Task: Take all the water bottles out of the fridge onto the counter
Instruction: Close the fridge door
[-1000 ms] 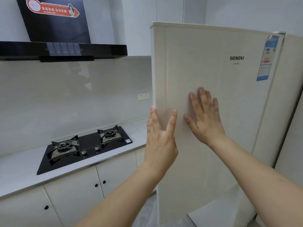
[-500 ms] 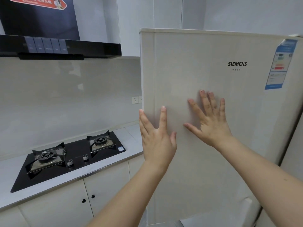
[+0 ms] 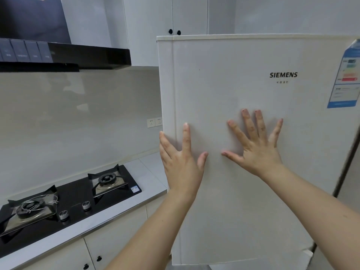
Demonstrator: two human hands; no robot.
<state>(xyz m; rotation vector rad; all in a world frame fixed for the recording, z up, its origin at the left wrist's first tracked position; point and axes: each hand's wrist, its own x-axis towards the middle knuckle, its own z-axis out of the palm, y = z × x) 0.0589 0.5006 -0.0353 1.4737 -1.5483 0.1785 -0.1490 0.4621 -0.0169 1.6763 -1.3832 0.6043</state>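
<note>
Both hands lie flat against the front of the cream fridge door (image 3: 243,172). The right hand (image 3: 257,151) has its fingers (image 3: 259,121) spread wide and straight, palm on the panel, thumb pointing left. Above those fingertips and to their right sits the SIEMENS lettering (image 3: 283,75), and further right, near the door's far edge, a blue energy label (image 3: 345,78).

The left hand (image 3: 181,164) is at the door's left edge. Its index finger and thumb are straight on the front face, while its other fingers reach past the edge; whether they wrap behind it or merely rest along it is hard to tell from this angle. Neither hand grips anything.

The fridge door hides the fridge interior, so no water bottles can be seen.

To the left of the left hand and lower runs the pale worktop (image 3: 152,172), carrying a black two-burner gas hob (image 3: 64,197) with two knobs. Above the hob hangs a dark range hood (image 3: 64,55). Two wall sockets (image 3: 154,122) sit on the backsplash just left of the door edge, level with the left fingertips. White cabinets (image 3: 116,240) stand under the worktop.
</note>
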